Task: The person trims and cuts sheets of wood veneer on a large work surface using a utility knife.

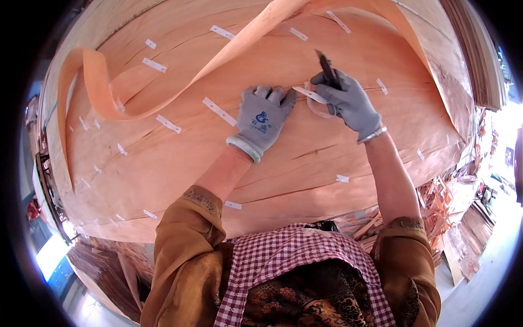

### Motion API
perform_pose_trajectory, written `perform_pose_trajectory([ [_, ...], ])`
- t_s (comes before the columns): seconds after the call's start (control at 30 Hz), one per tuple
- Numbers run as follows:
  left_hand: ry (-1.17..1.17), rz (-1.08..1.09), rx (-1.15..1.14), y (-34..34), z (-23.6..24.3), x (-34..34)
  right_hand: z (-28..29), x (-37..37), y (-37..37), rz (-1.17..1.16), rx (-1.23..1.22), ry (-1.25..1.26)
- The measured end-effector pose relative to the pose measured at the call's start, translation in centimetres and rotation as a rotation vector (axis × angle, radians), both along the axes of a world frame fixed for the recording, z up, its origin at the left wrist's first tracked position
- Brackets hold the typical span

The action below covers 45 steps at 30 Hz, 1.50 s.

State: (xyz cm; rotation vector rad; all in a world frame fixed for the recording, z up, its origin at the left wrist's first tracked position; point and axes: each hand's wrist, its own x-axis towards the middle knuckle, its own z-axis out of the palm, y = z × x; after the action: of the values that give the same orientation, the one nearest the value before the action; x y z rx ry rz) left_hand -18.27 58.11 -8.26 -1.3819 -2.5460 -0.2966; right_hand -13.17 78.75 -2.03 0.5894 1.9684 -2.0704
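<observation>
My left hand (262, 117), in a grey glove, rests on a broad sheet of wood veneer (305, 136), its fingers bent a little and spread. Its thumb side is close to the end of a strip of white perforated paper tape (309, 95). My right hand (348, 101), gloved too, is closed round a dark knife (326, 66) whose tip points up and away. The tape runs to the right fingers, and a paler loop of it (318, 108) hangs under them. Short white tape pieces (219, 111) lie across cracks in the veneer.
A long curled veneer strip (180, 95) arches over the sheet from the left to the far side. Stacked veneer (474, 60) stands at the far right. Torn veneer scraps (441, 201) lie at the near right, and more stacked sheets (103, 272) at the near left.
</observation>
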Motion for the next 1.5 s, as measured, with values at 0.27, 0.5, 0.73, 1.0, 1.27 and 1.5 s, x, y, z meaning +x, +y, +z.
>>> perform_pose_trajectory([
  [0.27, 0.079, -0.024, -0.01, 0.1, 0.1, 0.1, 2.5, 1.9, 1.8, 0.012, 0.154, -0.102],
  [0.5, 0.088, -0.028, -0.013, 0.9, -1.0, 0.4, 8.2, 7.8, 5.4, 0.126, 0.246, -0.267],
  [0.73, 0.008, -0.081, 0.037, 0.3, -0.4, 0.0, 1.9, 3.2, 0.8, -0.113, 0.203, 0.019],
  [1.0, -0.026, -0.108, -0.019, 0.7, 0.4, -0.6, -2.7, -0.9, -0.7, -0.079, 0.48, -0.06],
  [1.27, -0.114, -0.148, -0.209, 1.3, 1.7, -1.5, -1.3, 0.4, 2.4, 0.067, 0.531, -0.01],
  [1.5, -0.103, -0.156, -0.145, 1.4, 1.1, -1.3, -0.3, 1.8, 2.8, 0.105, 0.74, -0.109],
])
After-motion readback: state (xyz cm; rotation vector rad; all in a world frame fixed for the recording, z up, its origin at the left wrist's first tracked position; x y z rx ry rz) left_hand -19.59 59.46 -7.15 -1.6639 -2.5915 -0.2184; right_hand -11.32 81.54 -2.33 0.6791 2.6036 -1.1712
